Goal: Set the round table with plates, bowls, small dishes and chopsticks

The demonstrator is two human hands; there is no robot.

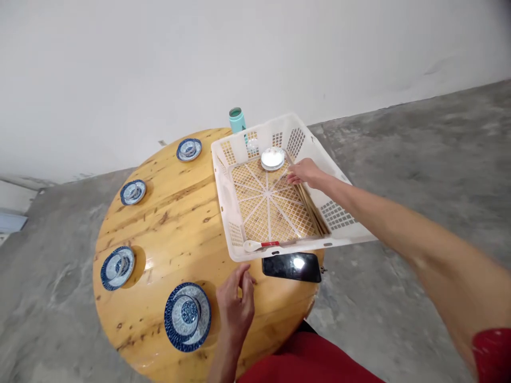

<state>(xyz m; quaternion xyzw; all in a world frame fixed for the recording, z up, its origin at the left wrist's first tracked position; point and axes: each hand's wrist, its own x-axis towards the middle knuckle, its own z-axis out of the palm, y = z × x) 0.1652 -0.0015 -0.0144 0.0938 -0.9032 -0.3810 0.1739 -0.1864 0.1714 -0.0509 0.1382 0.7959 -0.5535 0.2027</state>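
My right hand [305, 174] reaches into a white plastic basket [225, 205], above the far part of a bundle of wooden chopsticks [313, 210]. Its fingers are slightly bent and apart, and no object shows in them. Just left of them is a small stack of white saucers [273, 158]. A white spoon with a red handle [255, 245] lies along the basket's near side. My left hand [236, 300] hovers over the table by the basket's near corner, fingers loosely curled and apart, holding nothing.
Blue-patterned plates with bowls on them stand around the round wooden table [171, 213]: the nearest setting [187, 317] is left of my left hand. A black phone [291, 267] lies before the basket. A turquoise can [237, 121] stands behind it. The basket overhangs the table's right edge.
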